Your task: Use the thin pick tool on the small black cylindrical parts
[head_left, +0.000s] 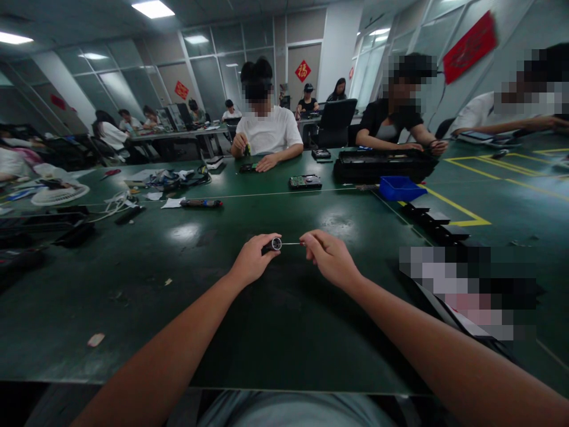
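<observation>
Above the green tabletop, my left hand (252, 256) is closed around a short black cylinder (276, 244). Its round end has a silvery rim and faces me; what sits inside is too small to make out. To its right, my right hand (328, 254) pinches a slim tool, apparently a screwdriver, with a thin metal shaft (291, 244) and a bit of red at the fingers. The shaft points left and its tip meets the cylinder's rim; I cannot tell whether it goes in. Most of its handle is hidden in my fingers.
Beyond my hands lie a dark pen-shaped tool (201, 203), a hard drive (305, 181) and a cable heap (173, 178). A blue bin (401, 188) and long black housing (384, 166) stand at right. Across the table, a person in white (269, 133) handles a small board.
</observation>
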`<act>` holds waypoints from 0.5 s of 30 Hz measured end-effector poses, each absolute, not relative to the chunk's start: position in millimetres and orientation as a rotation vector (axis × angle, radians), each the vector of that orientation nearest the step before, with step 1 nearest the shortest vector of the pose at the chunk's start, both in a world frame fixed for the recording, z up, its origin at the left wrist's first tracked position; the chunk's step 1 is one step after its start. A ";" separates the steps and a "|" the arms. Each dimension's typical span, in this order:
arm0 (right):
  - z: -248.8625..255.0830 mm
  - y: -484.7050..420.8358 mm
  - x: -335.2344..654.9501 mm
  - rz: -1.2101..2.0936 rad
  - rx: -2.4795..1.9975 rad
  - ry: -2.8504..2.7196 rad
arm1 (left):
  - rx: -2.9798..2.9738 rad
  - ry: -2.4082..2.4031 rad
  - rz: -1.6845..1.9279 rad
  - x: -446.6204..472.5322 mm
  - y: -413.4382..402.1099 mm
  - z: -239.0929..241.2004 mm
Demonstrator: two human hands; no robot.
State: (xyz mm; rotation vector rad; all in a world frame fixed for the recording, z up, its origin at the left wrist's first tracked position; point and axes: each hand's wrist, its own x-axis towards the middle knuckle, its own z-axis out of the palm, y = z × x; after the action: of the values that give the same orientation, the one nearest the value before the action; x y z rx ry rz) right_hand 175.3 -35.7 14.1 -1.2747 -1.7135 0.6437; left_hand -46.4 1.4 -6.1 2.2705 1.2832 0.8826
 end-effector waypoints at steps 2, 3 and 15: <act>13.0 -34.5 175.7 0.641 -1.303 -1.706 | 2.277 1.282 0.874 -45.5 0.6 -5.8; 12.5 -34.1 175.7 0.629 -1.310 -1.699 | 2.282 1.280 0.865 -45.0 0.3 -5.7; 8.5 -36.7 172.9 0.622 -1.234 -1.642 | 2.297 1.285 0.852 -44.5 0.4 -6.6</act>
State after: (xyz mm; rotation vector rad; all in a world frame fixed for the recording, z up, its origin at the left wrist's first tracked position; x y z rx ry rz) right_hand 172.9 -36.7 8.5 -1.2341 -1.6420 0.6216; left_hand -44.5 0.4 -6.6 2.2970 1.2849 0.8520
